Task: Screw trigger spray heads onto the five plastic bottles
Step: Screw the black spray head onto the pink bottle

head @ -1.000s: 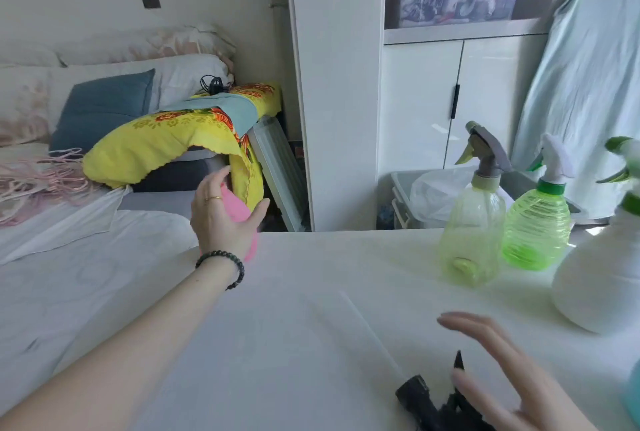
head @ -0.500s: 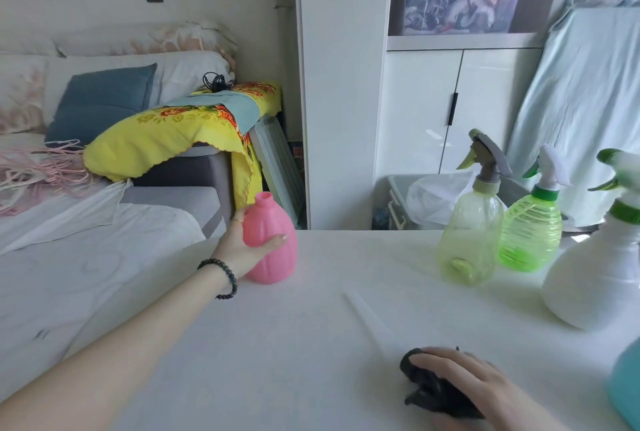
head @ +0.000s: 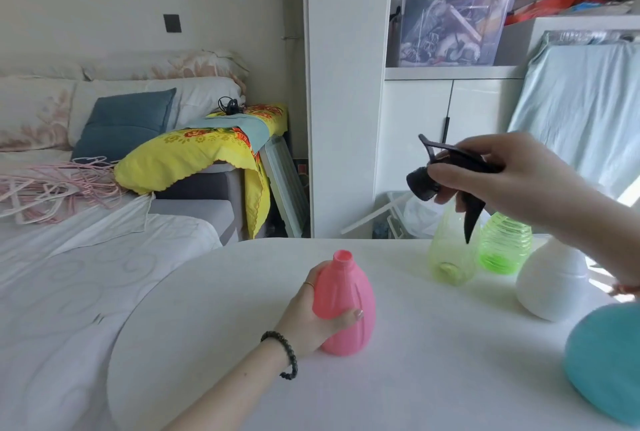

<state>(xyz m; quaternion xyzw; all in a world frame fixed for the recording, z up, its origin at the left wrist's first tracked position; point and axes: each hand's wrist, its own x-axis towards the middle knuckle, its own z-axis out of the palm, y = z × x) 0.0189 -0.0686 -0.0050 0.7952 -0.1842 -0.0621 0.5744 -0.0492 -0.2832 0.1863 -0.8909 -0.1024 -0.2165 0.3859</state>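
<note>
Holding: my left hand [head: 308, 319] is wrapped round the pink bottle [head: 346, 309], which stands upright on the worktop [head: 433, 361] near its middle, neck bare.
Right hand: my right hand [head: 512, 174] is closed on the black spray head [head: 446, 174], raised above the worktop's far edge, well apart from the pink neck.
Progress: in these frames the two green bottles [head: 450, 257] and the white bottle [head: 550, 281] at the far right corner have their tops hidden; the teal bottle [head: 606, 361] is cut off at the right edge. I judge pink is still to do.
Change: half a second ago that hand lay on the head down on the worktop; now it is lifted, and the pink bottle sits nearer me.
</note>
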